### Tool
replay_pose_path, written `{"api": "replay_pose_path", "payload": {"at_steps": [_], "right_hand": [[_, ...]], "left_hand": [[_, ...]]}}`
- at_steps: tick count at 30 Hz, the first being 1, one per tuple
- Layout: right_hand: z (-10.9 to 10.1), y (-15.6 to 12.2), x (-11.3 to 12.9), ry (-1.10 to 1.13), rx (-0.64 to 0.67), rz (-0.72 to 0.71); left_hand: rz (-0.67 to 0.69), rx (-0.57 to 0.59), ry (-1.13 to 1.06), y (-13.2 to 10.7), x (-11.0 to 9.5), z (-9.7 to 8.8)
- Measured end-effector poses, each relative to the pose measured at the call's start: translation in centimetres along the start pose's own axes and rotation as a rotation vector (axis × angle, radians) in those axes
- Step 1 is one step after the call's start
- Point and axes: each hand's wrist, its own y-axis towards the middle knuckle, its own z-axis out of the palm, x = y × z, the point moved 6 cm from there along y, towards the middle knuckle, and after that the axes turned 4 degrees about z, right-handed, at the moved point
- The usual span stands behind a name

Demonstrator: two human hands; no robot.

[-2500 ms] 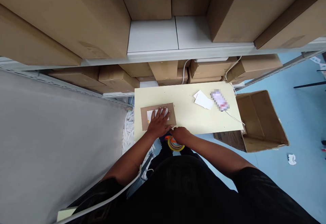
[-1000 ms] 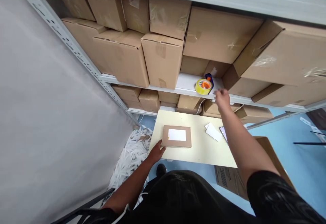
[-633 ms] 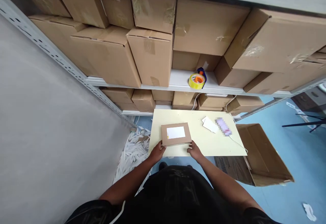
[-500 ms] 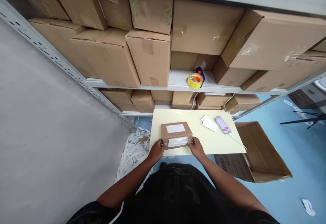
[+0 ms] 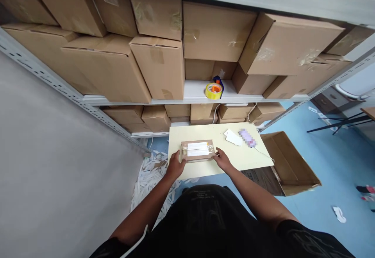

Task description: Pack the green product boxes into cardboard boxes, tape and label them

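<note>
A small cardboard box (image 5: 184,154) rests on the pale yellow tabletop (image 5: 199,169). Clear tape and a white label (image 5: 197,149) cover the face turned towards me. My left hand (image 5: 175,165) grips the box at its near left corner. At the right end, my right hand (image 5: 222,159) holds the near corner between thumb and fingers. White paper slips (image 5: 233,137) lie to the right of the box, beside a blurred-out purple item (image 5: 247,138) with a cable.
Cardboard boxes (image 5: 155,66) fill the shelves ahead. A yellow tape roll in a dispenser (image 5: 213,90) sits on the middle shelf. On the floor are a large open carton (image 5: 295,164) at right and a heap of white paper strips (image 5: 149,176) at left.
The box has been tipped over, so its taped, labelled side has come from the front to the top. Both hands stay at its ends. The camera view has shifted to the right.
</note>
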Motion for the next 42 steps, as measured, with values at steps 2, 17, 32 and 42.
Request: {"api": "replay_pose_path", "payload": {"at_steps": [2, 17, 32, 42], "right_hand": [[-0.5, -0.9, -2.2, -0.004, 0.007, 0.035], [-9.9, 1.4, -17.2, -0.092, 0.224, 0.139], [-21.1, 5.6, -23.5, -0.137, 0.446, 0.131], [-21.7, 7.5, -22.3, -0.101, 0.423, 0.122]], "left_hand": [[0.108, -0.056, 0.101, -0.2, -2.3, -1.3], [0.565, 0.53, 0.442, 6.7, -24.3, 23.2], [0.24, 0.494, 0.579, 14.3, -25.7, 38.9], [0.099, 0.475, 0.501, 14.7, -23.9, 36.1]]}}
